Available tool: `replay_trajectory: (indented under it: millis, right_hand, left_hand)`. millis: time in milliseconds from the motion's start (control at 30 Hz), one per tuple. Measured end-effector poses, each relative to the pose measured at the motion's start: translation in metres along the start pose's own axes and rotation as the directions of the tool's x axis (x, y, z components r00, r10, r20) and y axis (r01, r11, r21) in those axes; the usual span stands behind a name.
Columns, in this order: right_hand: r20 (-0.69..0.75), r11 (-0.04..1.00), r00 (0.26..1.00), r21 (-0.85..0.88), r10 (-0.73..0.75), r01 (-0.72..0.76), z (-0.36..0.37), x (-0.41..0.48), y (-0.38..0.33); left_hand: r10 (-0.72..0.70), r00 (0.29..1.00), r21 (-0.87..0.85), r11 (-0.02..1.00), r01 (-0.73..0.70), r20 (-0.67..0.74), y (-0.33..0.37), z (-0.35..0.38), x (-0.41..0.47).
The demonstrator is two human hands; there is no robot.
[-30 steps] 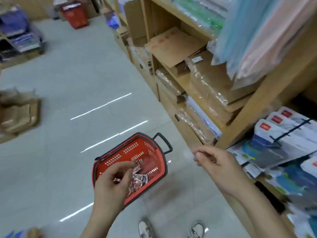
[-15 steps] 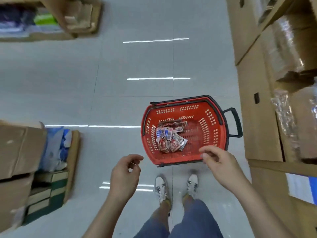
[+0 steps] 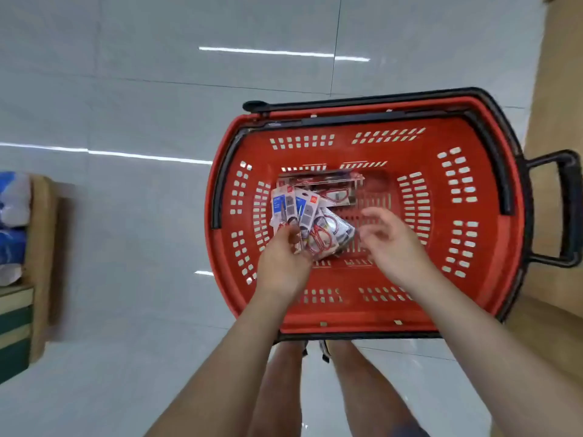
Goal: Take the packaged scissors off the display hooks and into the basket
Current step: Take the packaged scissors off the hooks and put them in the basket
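Note:
A red basket (image 3: 448, 288) with black rim and handles stands on the floor right below me. Several packaged scissors (image 3: 310, 216) with red handles and blue-white cards lie in a pile on its bottom, left of centre. My left hand (image 3: 284, 263) reaches into the basket and its fingers pinch the near edge of the packs. My right hand (image 3: 391, 244) hovers just right of the pile with fingers spread and nothing in it. The display hooks are out of sight.
Cardboard boxes (image 3: 555, 89) rise close along the right side, touching the basket's black side handle (image 3: 568, 212). A low wooden stand (image 3: 41, 263) with blue and green stock sits at the left. Pale tiled floor (image 3: 126, 89) lies around the basket. My legs show below.
I have bent down toward the basket, so it fills the view. Both hands moved from above the near rim down into it, and the left hand has closed on the scissor packs.

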State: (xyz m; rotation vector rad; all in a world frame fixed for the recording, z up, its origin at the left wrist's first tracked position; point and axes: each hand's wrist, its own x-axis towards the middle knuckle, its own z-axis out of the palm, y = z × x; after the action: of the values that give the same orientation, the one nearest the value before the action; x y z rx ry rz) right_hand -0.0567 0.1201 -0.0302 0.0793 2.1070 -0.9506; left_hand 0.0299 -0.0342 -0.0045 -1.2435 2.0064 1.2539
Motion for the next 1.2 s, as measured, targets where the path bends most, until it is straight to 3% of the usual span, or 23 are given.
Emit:
replay_trajectory:
  millis: [133, 233, 400, 600, 700, 867, 967, 1033, 1200]
  right_hand:
    - [0.017, 0.993, 0.998, 0.096, 0.064, -0.065, 0.044, 0.089, 0.038]
    - [0.073, 0.983, 0.989, 0.12, 0.132, -0.14, 0.082, 0.142, 0.058]
    - [0.263, 0.975, 0.942, 0.025, 0.207, -0.221, 0.126, 0.188, 0.085]
    - [0.293, 0.989, 0.945, -0.025, 0.146, -0.145, 0.143, 0.205, 0.092]
    - [0.189, 0.982, 0.967, -0.117, 0.169, -0.149, 0.143, 0.199, 0.098]
    - [0.156, 0.987, 0.974, -0.039, 0.162, -0.158, 0.098, 0.177, 0.099]
    - [0.168, 0.985, 0.971, 0.017, 0.169, -0.174, 0.061, 0.169, 0.104]
    - [0.196, 0.973, 0.962, 0.096, 0.188, -0.21, 0.046, 0.166, 0.108]
    - [0.236, 0.948, 0.951, 0.199, 0.2, -0.248, 0.033, 0.156, 0.11]
  left_hand:
    - [-0.063, 0.994, 0.09, 0.994, 0.054, 0.095, -0.026, 0.049, 0.094]
    - [-0.137, 0.988, 0.141, 0.982, 0.126, 0.065, -0.055, 0.074, 0.152]
    - [-0.341, 0.939, -0.003, 0.94, 0.341, 0.034, -0.096, 0.103, 0.207]
    - [-0.31, 0.951, -0.025, 0.95, 0.31, -0.004, -0.115, 0.126, 0.216]
    - [-0.263, 0.965, -0.058, 0.963, 0.262, -0.019, -0.112, 0.129, 0.208]
    - [-0.203, 0.974, -0.038, 0.979, 0.2, -0.1, -0.091, 0.122, 0.192]
    - [-0.296, 0.955, -0.294, 0.913, 0.283, 0.0, -0.093, 0.125, 0.191]
    - [-0.314, 0.94, -0.37, 0.865, 0.34, 0.131, -0.088, 0.127, 0.187]
    - [-0.316, 0.918, -0.184, 0.913, 0.363, 0.241, -0.084, 0.129, 0.18]
